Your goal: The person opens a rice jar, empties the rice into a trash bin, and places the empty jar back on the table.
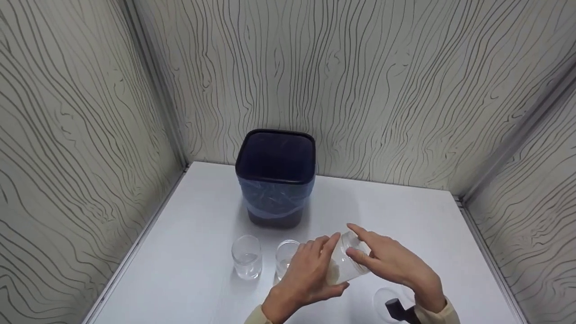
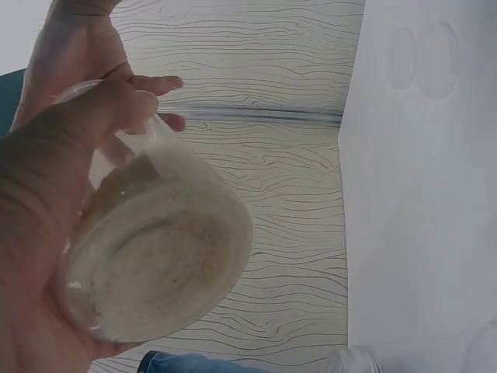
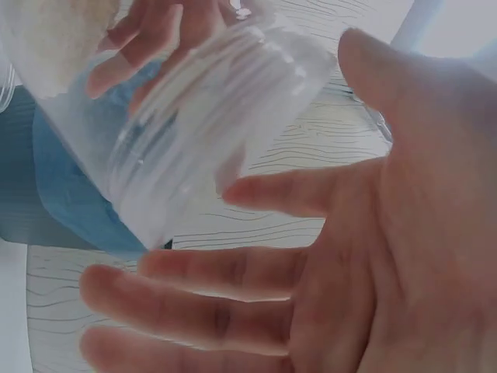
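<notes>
My left hand grips a clear jar, which is tilted with its base toward that hand. Off-white, grainy-looking contents lie at the base in the left wrist view. At the jar's other end is my right hand, its thumb and fingers spread around the mouth. In the right wrist view the threaded neck appears beside the right fingers, which are extended; whether a fingertip touches it I cannot tell.
Two clear glasses, one at the left and one partly behind my left hand, stand on the white table. Behind them is a dark bin with a blue liner. Clear discs lie at the right. Patterned walls enclose the table.
</notes>
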Demonstrator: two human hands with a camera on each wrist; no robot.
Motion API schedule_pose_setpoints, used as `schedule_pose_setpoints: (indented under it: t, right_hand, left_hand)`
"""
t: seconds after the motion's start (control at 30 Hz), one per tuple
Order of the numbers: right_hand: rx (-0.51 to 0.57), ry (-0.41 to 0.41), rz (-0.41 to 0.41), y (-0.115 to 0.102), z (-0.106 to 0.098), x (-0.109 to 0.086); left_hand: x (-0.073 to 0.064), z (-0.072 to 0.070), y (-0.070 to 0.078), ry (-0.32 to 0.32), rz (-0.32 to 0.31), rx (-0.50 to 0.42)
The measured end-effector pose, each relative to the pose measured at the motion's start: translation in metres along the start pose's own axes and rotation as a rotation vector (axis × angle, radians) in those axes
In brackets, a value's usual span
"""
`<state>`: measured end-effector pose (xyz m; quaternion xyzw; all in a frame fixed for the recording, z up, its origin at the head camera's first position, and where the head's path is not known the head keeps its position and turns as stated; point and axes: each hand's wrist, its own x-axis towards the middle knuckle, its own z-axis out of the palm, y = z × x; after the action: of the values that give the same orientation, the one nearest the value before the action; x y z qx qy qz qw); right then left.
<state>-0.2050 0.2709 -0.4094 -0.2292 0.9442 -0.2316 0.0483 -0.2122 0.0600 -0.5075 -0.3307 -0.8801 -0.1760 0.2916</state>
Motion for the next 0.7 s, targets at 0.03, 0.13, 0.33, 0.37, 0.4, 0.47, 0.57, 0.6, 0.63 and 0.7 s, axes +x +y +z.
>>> schedule_pose_setpoints:
  t: [0.03, 0.13, 0.33, 0.37, 0.4, 0.47, 0.57, 0.6, 0.63, 0.7]
  right_hand:
    - [0.002, -0.012, 0.004, 0.000, 0.000, 0.000]
    - [0.033, -0.029, -0.030, 0.002, -0.002, -0.001]
    - [0.125, -0.031, -0.341, 0.007, -0.007, -0.011]
    - [0.131, -0.034, -0.383, 0.007, -0.008, -0.012]
    - [0.127, -0.032, -0.426, 0.007, -0.009, -0.013]
    - [0.115, -0.018, -0.463, 0.007, -0.010, -0.016]
    - [0.111, 0.032, -0.441, 0.006, -0.012, -0.018]
    - [0.103, 0.059, -0.415, 0.006, -0.012, -0.018]
    - [0.099, 0.081, -0.362, 0.005, -0.012, -0.017]
    - [0.070, 0.118, -0.252, 0.003, -0.009, -0.016]
  left_hand:
    - [0.000, 0.000, 0.001, -0.010, -0.005, -0.004]
    - [-0.001, -0.001, 0.001, -0.051, -0.016, -0.088]
    - [-0.005, -0.007, -0.007, -0.163, 0.005, -0.429]
    - [-0.005, -0.008, -0.008, -0.173, 0.016, -0.463]
    - [-0.006, -0.008, -0.009, -0.178, 0.027, -0.484]
    - [-0.006, -0.008, -0.009, -0.182, 0.035, -0.511]
    - [-0.005, -0.005, -0.007, -0.157, 0.032, -0.445]
    - [-0.005, -0.004, -0.006, -0.148, 0.019, -0.397]
    - [-0.005, -0.004, -0.005, -0.140, 0.000, -0.339]
    - [-0.004, -0.002, -0.003, -0.130, -0.042, -0.209]
